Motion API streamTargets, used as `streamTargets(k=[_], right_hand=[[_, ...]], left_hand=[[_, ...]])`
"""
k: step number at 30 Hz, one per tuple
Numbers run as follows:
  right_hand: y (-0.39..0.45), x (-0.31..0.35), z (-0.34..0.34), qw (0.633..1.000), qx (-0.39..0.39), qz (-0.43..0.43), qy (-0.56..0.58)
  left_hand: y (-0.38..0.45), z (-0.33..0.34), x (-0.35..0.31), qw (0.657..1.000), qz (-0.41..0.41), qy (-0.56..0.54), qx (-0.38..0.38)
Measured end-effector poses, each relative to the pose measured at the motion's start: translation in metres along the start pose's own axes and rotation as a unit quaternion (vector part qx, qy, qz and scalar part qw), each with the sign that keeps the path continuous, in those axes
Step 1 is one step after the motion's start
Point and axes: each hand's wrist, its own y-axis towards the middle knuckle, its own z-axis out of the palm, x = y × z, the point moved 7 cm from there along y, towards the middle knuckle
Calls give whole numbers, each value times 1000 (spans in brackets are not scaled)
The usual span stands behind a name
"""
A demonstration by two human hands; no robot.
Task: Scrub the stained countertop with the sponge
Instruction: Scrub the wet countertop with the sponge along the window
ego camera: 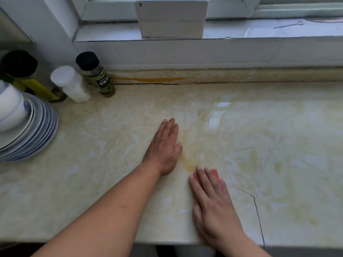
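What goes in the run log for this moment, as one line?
step: scrubbing | right hand: flat, pressing pink sponge on yellow stain | left hand: flat on countertop beside stain | stain: still visible

Pale marbled countertop [111,164], glossy, yellow-stained near the middle, cracked at the front right. At far left, stacked plates [37,134] bearing a white bowl [11,108]. Behind, against the wall: dark-capped yellow bottle [27,78], white shaker [70,84], black-capped spice jar [96,75]. Left hand [163,147] flat on the surface; right hand [213,199] pressing a red sponge [215,173] down.
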Motion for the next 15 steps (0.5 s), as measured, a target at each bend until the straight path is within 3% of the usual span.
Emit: streamTargets(k=[5,11,15], right_hand=[[87,6,-4,998,22,53,-3],[5,27,11,999,22,22,-10],[42,30,15,999,10,33,-4]], left_hand=[[-38,-8,31,996,-37,77,-21],[-51,1,44,991,-53,125,-9],[-51,1,44,990,-55,130,-14]])
